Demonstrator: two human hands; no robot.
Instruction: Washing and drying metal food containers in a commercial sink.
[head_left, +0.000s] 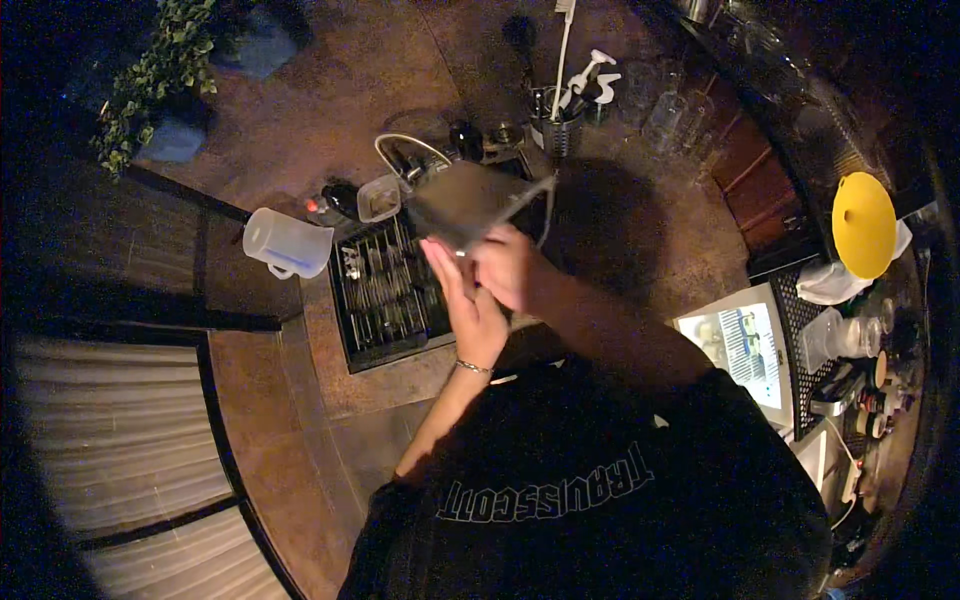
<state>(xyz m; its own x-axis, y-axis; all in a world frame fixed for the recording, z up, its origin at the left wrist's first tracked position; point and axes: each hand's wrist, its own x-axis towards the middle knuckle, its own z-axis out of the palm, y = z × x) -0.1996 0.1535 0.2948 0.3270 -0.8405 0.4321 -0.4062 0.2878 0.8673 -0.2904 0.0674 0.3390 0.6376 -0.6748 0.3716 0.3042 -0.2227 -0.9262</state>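
Note:
A dark, see-through vessel (480, 199), probably a plastic or glass container, is tilted in front of me and blurred. A band like a rim or handle shows at its right side. My right hand (510, 262) is closed at its near edge. My left hand (476, 319), with a chain bracelet at the wrist, has its fingers stretched out against or just beside the vessel's near left corner. Whether the left fingers grip it, I cannot tell. Below and left of the vessel lies a black-framed drying rack (390, 289) with thin bars.
A translucent jug (289, 244) and a small clear tub (379, 199) stand left of the vessel. Beyond are a curved faucet (409, 142), a metal utensil holder (559, 135) and glass bottles (664, 116). At right are a yellow disc (864, 225) and a lit glossy panel (739, 345).

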